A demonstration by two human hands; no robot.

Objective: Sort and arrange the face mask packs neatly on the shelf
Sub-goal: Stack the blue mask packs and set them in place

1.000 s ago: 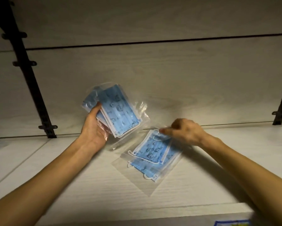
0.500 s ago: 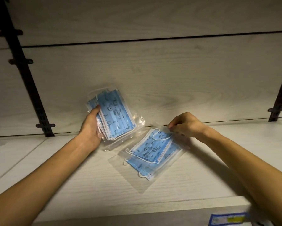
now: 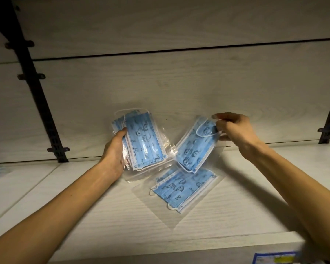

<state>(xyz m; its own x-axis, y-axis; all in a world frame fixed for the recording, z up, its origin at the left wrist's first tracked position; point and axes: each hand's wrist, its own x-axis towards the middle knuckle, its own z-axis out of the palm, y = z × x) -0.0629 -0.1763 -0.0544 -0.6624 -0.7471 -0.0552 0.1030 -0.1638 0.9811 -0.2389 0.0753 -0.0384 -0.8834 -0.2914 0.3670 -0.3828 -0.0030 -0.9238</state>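
Fingers (image 3: 220,119) of the right hand (image 3: 236,130) are pressed together, pinching the top edge of one face mask pack (image 3: 195,147), right where its white ear loop curls. That pack hangs tilted off the shelf (image 3: 84,216), its lower corner pointing down and overlapping another mask pack (image 3: 181,189), which lies flat on the shelf in a clear sleeve, turned at an angle.

Over on the other side, the left hand (image 3: 114,151) has its thumb curled over the front of a stack of mask packs (image 3: 144,141), with the other fingers hidden behind it, so the stack is clamped between thumb and fingers. The stack is held close to upright, leaning back a bit, its bottom edge just above the shelf near the back wall (image 3: 179,82). Crinkly clear plastic sticks out around it and nearly touches the dangling pack.

All the masks are light blue with little dark cartoon prints and white trim. The shelf is pale wood grain. Black slotted uprights (image 3: 40,96) run up the wall at both sides, and a blue-bordered label (image 3: 274,258) sits on the shelf's front edge at the lower right. Something bluish shows at the far left edge, too blurry to tell what.
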